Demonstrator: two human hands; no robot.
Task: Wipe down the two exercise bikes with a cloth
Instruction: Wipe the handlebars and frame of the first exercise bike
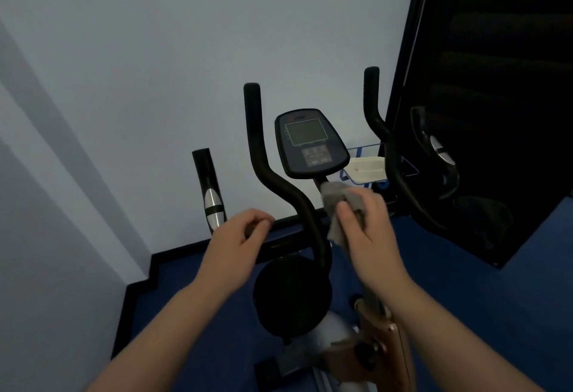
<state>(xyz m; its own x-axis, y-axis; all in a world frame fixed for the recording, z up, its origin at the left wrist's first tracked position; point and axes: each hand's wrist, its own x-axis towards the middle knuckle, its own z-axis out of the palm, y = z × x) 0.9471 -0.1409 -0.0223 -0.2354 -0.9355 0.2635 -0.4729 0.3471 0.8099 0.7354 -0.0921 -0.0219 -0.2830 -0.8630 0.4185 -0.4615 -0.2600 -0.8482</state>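
Wall (155,50), pale and plain, fills most of the view, with a dark panel (496,81) standing against it on the right and blue floor (511,283) below. Against the wall stands the exercise bike (291,295), its round black body low in the middle and its two curved black handlebars (263,156) rising on either side of the console (311,143), which tilts back toward the viewer with a grey screen above a keypad. A further upright black grip with a silver band (212,202) shows to the left, and a similar one (440,150) shows dimly before the dark panel. Behind the console's right edge sits a cream-coloured tray (367,168). The right hand (362,224) holds a grey cloth (338,202) bunched under its curled fingers, pressed at the stem just below the console. The left hand (238,236) hovers near the bike's crossbar with fingers curled inward; whether it grips the bar cannot be told.
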